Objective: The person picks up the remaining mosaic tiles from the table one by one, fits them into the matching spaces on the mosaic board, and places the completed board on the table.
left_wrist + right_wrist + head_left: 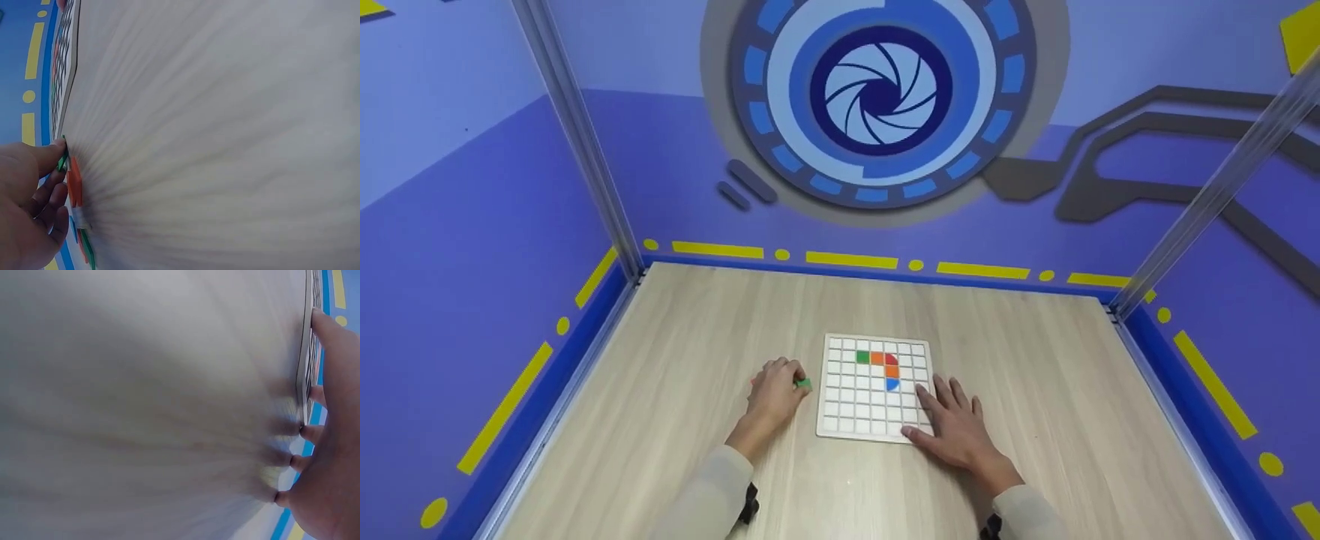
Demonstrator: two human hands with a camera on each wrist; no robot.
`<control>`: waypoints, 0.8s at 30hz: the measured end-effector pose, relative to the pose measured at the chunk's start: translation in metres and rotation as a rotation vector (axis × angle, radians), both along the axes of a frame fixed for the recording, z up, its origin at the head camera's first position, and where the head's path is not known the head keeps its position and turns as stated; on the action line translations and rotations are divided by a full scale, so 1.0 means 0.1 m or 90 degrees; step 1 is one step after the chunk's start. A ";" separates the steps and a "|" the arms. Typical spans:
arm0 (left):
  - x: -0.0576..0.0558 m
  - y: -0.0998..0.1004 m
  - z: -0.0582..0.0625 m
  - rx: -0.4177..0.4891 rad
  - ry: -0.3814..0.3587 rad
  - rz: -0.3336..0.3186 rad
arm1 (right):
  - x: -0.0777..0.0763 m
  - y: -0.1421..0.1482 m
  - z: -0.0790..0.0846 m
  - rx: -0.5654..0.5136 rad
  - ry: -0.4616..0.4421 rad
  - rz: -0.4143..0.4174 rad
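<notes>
In the head view, a square white board with a grid of cells and a pale rim (846,428) lies on a light wood-grain tabletop (1080,420), just right of centre in the lower half of the frame. Five small flat coloured pieces sit in its cells: a green square (862,357), an orange square (877,358) and a red piece with a rounded corner (891,359) run left to right, then a second orange square (892,371) and a blue piece with a curved edge (892,384) continue downward.

Left of the board, the left hand (774,390) pinches a small flat green piece (803,383) between thumb and finger, the other fingers bent. From the head, only a speck of red shows past this hand's far side; the left wrist view uncovers what it hides: orange pieces (75,183) near the curled fingers and, at the lower left of that frame, another green piece (88,250) beside a thin reddish one (84,247).

The right hand (956,427) lies spread at the board's right side, fingers extended and gripping nothing. The right wrist view, along the right of its frame, shows the thumb at the board's edge and the outer fingertips down on the tabletop beyond it; the coloured pieces are hard to make out there.
</notes>
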State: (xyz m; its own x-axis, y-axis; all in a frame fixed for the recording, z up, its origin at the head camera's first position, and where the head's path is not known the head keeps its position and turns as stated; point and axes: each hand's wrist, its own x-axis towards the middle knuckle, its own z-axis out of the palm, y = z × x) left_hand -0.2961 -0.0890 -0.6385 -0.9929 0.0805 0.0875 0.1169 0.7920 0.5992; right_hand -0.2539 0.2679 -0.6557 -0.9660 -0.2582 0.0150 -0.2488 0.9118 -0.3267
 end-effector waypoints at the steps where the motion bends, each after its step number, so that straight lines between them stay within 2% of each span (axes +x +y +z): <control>1: 0.00 -0.01 0.00 0.008 0.001 -0.007 | 0.00 0.00 -0.01 -0.003 -0.003 -0.001; 8: -0.07 -0.05 0.00 0.071 0.026 -0.052 | -0.04 0.00 0.00 -0.013 0.008 -0.007; 13: -0.15 0.00 0.11 0.130 0.042 -0.049 | -0.07 0.01 0.02 0.001 0.011 -0.011; 18: -0.23 0.24 0.23 0.206 0.023 -0.058 | -0.05 0.03 0.02 0.001 0.006 -0.019; 24: -0.30 0.64 0.19 0.221 -0.005 -0.079 | -0.03 0.01 -0.02 -0.006 -0.008 -0.015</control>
State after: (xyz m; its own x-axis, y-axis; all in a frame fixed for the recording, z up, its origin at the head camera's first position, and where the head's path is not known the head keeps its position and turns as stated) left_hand -0.3265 -0.0254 -0.6193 -0.9783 0.1668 0.1233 0.1936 0.5210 0.8313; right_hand -0.2565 0.2686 -0.6574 -0.9718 -0.2356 0.0056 -0.2236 0.9142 -0.3381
